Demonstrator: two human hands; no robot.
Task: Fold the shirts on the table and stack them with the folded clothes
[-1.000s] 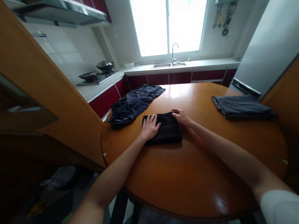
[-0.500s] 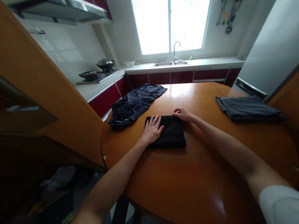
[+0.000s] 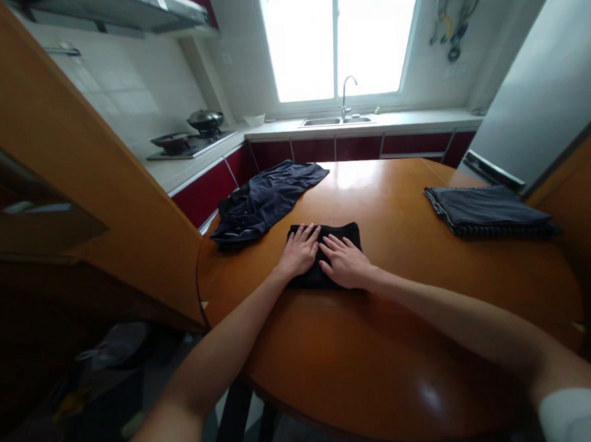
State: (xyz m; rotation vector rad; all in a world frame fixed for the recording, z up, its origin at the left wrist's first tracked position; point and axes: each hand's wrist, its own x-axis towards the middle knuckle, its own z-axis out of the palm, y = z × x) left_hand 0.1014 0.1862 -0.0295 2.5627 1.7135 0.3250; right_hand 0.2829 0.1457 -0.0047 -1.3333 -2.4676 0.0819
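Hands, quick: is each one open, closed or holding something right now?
Left hand: open, palm down on the folded black cloth.
Right hand: open, palm down on the same cloth.

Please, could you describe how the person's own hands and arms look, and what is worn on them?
The left hand and right hand wear no gloves. Both forearms are bare; whitish short sleeves show at the bottom edge.
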